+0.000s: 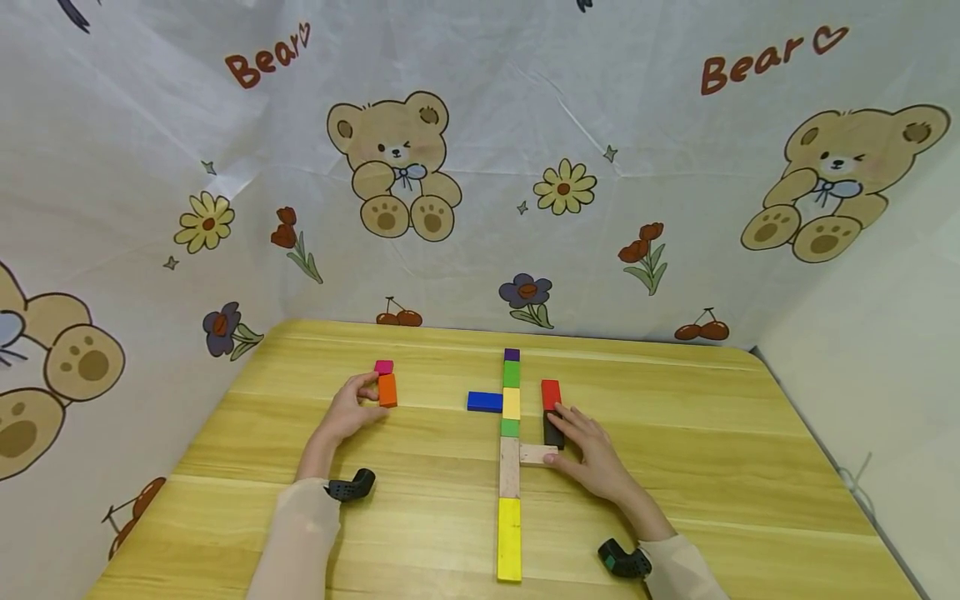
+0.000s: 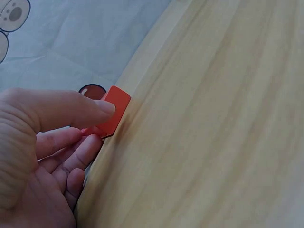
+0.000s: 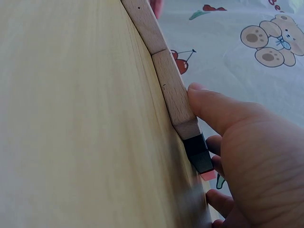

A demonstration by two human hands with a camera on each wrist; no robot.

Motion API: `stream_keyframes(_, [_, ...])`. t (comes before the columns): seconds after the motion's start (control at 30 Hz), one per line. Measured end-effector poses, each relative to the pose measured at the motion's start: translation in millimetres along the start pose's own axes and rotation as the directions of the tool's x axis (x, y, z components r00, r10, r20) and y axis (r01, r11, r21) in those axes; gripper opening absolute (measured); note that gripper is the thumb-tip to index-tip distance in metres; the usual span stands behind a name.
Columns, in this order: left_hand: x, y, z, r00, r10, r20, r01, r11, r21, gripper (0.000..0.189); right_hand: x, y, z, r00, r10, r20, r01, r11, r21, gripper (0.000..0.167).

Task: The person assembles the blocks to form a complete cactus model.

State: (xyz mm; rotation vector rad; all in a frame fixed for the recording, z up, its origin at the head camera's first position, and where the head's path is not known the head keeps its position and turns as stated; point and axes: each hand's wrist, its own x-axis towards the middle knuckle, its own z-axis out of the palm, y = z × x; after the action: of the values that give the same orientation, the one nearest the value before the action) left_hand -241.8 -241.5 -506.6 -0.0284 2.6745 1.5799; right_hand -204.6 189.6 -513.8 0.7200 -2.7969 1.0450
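My left hand (image 1: 351,410) pinches an orange block (image 1: 387,390) at the table's left. Its thumb lies against the block in the left wrist view, with the other fingers partly behind. A pink block (image 1: 384,367) touches the orange block's far end. On the right, my right hand (image 1: 596,454) touches a black block (image 1: 553,430) with its fingers; its thumb is at the end of a short plain wooden block (image 1: 538,454). That wooden block juts right from a long central line. A red block (image 1: 551,394) sits beyond the black one.
The central line holds a yellow block (image 1: 509,540), a long plain wooden block (image 1: 509,468), green and pale yellow blocks, and a purple block (image 1: 512,355) at its far end. A blue block (image 1: 485,402) juts left. A bear-print cloth (image 1: 480,250) hangs behind the table (image 1: 435,517).
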Motion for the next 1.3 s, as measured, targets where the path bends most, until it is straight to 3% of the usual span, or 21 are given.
stream_keyframes(0.27, [2.5,-2.1,0.8,1.000,0.012,0.004,-0.012,1.000,0.014,0.067,-1.0,-1,-1,1.000,0.010,0.013,-0.010,1.000,-0.007,0.066])
stream_keyframes(0.77, [-3.3,0.5,10.2,0.991,0.002,-0.135,0.002,1.000,0.026,0.064,-1.4,0,-1,1.000,-0.016,-0.009,0.016,1.000,-0.005,0.065])
stream_keyframes(0.87, [-2.9,6.4,14.6,0.990,-0.009,-0.142,0.004,1.000,-0.031,0.065,-1.5,0,-2,1.000,-0.006,0.000,0.006,1.000,-0.003,0.065])
stream_keyframes(1.03, [7.2,22.2,25.9,0.995,0.007,-0.095,-0.021,0.990,-0.139,0.066,-1.3,0,-2,1.000,0.006,0.007,-0.006,1.000,-0.011,0.065])
stream_keyframes(1.3, [33.7,53.4,51.8,0.998,0.059,-0.024,-0.061,0.991,-0.115,0.062,-0.7,-2,-3,1.000,0.009,0.020,-0.009,1.000,-0.009,0.066])
